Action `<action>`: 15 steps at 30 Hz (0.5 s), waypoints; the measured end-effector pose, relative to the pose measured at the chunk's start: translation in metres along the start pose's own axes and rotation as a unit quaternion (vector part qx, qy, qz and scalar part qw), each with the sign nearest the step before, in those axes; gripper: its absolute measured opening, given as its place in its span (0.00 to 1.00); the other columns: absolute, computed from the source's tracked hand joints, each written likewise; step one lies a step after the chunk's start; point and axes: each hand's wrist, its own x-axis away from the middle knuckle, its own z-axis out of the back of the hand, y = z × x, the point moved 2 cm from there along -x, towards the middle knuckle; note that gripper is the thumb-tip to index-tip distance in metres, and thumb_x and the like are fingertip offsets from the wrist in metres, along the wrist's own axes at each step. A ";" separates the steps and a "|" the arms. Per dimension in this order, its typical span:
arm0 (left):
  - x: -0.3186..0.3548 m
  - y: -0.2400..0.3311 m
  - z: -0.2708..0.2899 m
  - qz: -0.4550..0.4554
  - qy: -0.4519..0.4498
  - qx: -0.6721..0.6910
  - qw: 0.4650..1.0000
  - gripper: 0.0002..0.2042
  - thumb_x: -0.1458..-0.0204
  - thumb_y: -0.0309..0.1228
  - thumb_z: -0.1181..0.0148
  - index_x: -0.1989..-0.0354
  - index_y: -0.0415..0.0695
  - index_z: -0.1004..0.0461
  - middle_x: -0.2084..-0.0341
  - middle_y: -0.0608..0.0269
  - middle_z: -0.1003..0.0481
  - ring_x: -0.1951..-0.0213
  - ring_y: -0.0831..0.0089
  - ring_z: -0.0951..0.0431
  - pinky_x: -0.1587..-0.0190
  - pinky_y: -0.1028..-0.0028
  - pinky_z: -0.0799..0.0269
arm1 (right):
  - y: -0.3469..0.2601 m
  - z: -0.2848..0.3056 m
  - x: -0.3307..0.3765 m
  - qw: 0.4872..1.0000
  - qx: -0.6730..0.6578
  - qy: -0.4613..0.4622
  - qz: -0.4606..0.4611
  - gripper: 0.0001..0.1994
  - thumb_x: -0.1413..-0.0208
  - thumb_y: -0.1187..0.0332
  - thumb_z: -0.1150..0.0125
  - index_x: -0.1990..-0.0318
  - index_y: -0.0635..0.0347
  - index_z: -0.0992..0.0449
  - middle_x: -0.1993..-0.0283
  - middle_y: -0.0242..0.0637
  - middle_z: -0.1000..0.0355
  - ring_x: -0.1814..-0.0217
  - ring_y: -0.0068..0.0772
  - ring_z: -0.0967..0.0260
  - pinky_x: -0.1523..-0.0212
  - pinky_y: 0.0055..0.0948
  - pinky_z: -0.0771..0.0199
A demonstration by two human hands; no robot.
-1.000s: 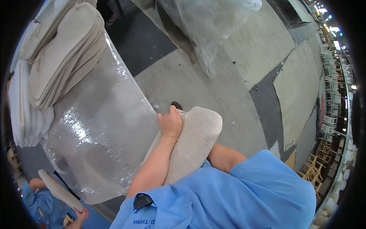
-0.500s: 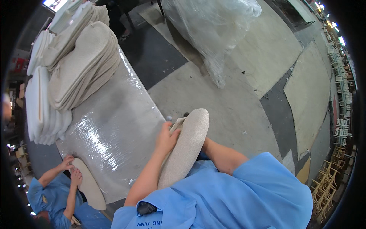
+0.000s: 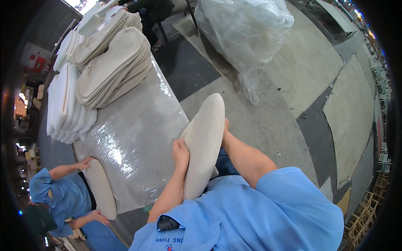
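Cushion held up on edge before the torso, just off the table's right side. Left hand grasps its left edge, fingers curled; right hand is mostly behind the far face, its grip cannot be told. Step in hand, as judged: handling the cushion two-handed; next move seems to call for steady support on both edges. Around: wrapped table, its edge close to the left hand; beige stack and white pads occupying the far end; co-worker with another pad at the near-left corner; plastic bag beyond.
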 end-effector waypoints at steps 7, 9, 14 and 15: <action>0.013 -0.004 -0.005 0.016 0.066 -0.085 0.994 0.16 0.30 0.38 0.54 0.59 0.35 0.31 0.66 0.37 0.24 0.60 0.39 0.23 0.55 0.50 0.31 | 0.042 -0.002 0.074 0.990 -0.080 -0.055 -0.105 0.26 0.29 0.58 0.50 0.41 0.80 0.29 0.42 0.53 0.24 0.46 0.49 0.22 0.45 0.45 0.22; 0.011 0.016 -0.007 0.025 0.037 -0.089 0.995 0.16 0.30 0.39 0.55 0.57 0.35 0.32 0.65 0.35 0.24 0.58 0.37 0.23 0.54 0.49 0.31 | 0.040 0.015 0.055 0.986 -0.117 -0.041 -0.112 0.24 0.30 0.60 0.49 0.40 0.77 0.28 0.43 0.51 0.24 0.47 0.47 0.22 0.46 0.45 0.21; 0.006 0.008 -0.004 0.030 0.050 -0.129 0.990 0.15 0.30 0.40 0.56 0.56 0.38 0.32 0.65 0.35 0.22 0.59 0.34 0.22 0.56 0.45 0.30 | 0.052 0.004 0.059 0.999 -0.012 0.006 -0.048 0.22 0.31 0.59 0.48 0.40 0.69 0.26 0.44 0.48 0.23 0.47 0.45 0.22 0.49 0.45 0.20; 0.006 0.006 -0.004 0.029 0.055 -0.134 0.989 0.15 0.30 0.41 0.56 0.56 0.39 0.32 0.66 0.36 0.22 0.60 0.34 0.22 0.56 0.45 0.30 | 0.053 0.004 0.062 0.999 0.003 0.007 -0.047 0.22 0.31 0.59 0.48 0.40 0.69 0.26 0.44 0.48 0.23 0.47 0.45 0.22 0.49 0.45 0.20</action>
